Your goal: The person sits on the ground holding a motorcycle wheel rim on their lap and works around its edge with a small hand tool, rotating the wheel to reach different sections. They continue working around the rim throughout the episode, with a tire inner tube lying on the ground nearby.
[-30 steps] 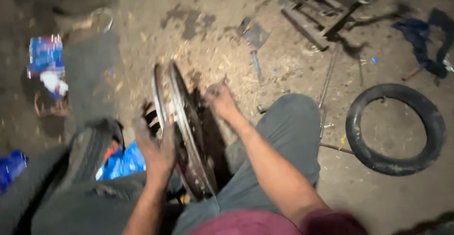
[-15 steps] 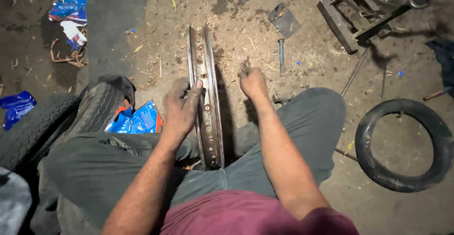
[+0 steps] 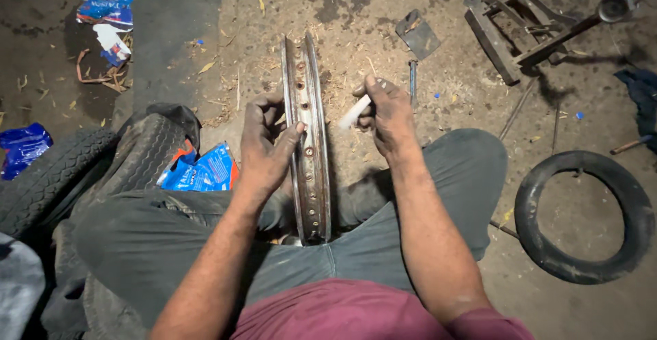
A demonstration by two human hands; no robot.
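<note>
Rim: I see a rusty, spoke-holed metal wheel rim (image 3: 308, 141) standing on edge between the person's knees, running away from the camera over the dirt floor (image 3: 356, 11).
Left hand: the left hand (image 3: 265, 147) grips the rim's left wall, fingers (image 3: 256, 111) curled round its outer side and thumb pressed on the inner channel.
Right hand: the right hand (image 3: 390, 118) hovers just right of the rim, apart from it, fingers pinched shut on a small pale stick-like piece (image 3: 356, 113); I cannot tell what it is.
Left side: a worn black tyre (image 3: 75, 169) lies by the left leg, with a blue plastic wrapper (image 3: 205, 169) beside it.
Right side: a black rubber ring (image 3: 582, 217) lies well apart on the floor.
Far right: a rusted metal frame (image 3: 513, 29) lies beyond it.
</note>
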